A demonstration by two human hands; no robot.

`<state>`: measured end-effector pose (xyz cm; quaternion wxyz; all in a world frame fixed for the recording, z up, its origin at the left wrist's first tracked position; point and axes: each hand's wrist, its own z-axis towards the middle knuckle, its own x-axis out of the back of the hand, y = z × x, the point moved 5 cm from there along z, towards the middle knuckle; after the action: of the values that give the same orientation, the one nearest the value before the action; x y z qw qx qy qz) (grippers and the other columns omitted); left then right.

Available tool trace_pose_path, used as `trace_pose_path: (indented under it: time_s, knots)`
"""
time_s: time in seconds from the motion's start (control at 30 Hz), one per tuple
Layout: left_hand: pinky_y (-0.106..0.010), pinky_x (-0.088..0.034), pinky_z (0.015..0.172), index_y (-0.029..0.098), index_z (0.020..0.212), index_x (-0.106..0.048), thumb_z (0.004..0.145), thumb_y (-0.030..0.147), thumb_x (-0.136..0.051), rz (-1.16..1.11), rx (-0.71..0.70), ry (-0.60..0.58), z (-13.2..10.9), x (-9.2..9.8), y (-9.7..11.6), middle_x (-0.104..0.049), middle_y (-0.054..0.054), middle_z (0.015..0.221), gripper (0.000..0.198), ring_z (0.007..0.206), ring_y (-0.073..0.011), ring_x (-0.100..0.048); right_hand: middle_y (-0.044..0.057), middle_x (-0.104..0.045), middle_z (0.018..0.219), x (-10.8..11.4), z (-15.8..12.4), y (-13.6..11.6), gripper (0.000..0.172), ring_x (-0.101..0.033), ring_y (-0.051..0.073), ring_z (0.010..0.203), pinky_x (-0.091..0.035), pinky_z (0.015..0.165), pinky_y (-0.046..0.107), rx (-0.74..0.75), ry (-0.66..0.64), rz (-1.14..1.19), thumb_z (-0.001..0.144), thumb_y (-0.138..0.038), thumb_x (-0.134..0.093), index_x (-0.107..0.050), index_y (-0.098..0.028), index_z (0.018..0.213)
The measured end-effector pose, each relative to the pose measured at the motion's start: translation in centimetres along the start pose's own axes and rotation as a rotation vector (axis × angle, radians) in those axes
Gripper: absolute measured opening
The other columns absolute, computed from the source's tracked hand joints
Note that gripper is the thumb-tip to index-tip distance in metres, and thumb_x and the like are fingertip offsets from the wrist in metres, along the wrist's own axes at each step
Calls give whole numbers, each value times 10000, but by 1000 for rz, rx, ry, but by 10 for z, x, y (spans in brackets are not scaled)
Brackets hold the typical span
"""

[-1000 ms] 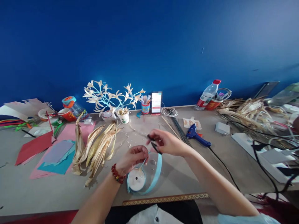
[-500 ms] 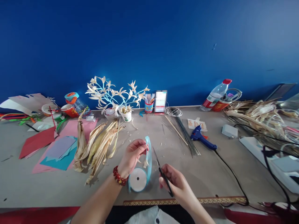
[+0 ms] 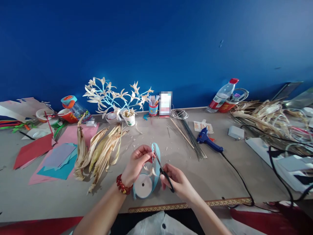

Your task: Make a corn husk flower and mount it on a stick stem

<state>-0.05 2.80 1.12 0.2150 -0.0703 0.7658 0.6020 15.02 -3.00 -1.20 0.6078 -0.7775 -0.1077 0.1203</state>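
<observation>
My left hand (image 3: 137, 162) is pinched on a small corn husk flower (image 3: 153, 172), which hangs petals down below the fingers. Light blue ribbon (image 3: 157, 156) runs from those fingertips in a loop down to its white-sided roll (image 3: 143, 185), standing on the table below. In my right hand (image 3: 178, 181) is a pair of black-handled scissors (image 3: 167, 178). Their blades point up and left, reaching the ribbon beside my left fingertips. Whether the blades touch the ribbon I cannot tell.
Dried corn husks (image 3: 105, 153) and coloured paper (image 3: 58, 160) lie to the left. Behind stand husk flower branches in a paper cup (image 3: 128, 117). Wires (image 3: 194, 140), a blue glue gun (image 3: 209, 140) with its black cord, and a power strip (image 3: 266, 160) are on the right.
My right hand has brought the scissors up and left, from beside the ribbon to my left fingertips. My left hand keeps its pinch. The whole view has shifted slightly.
</observation>
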Motion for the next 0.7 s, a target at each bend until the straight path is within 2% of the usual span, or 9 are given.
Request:
trace_pose_path:
  time_s: [0.4, 0.7]
  knots:
    - [-234, -470, 724, 161, 817, -615, 805, 218, -692, 69, -20, -25, 0, -2, -4, -648, -4, 743, 96, 715, -119, -589, -35, -561, 562, -3, 15, 2, 490, -485, 102, 513, -325, 501, 218, 47, 4, 3, 789, -633, -683, -458, -198, 768]
    - [-228, -467, 709, 168, 861, -615, 833, 186, -672, 79, -106, -54, 2, -2, -4, -639, 6, 784, 66, 715, -112, -598, -60, -499, 608, -4, 19, 11, 464, -462, 87, 517, -336, 494, 208, 62, -6, 85, 795, -590, -702, -451, -199, 785]
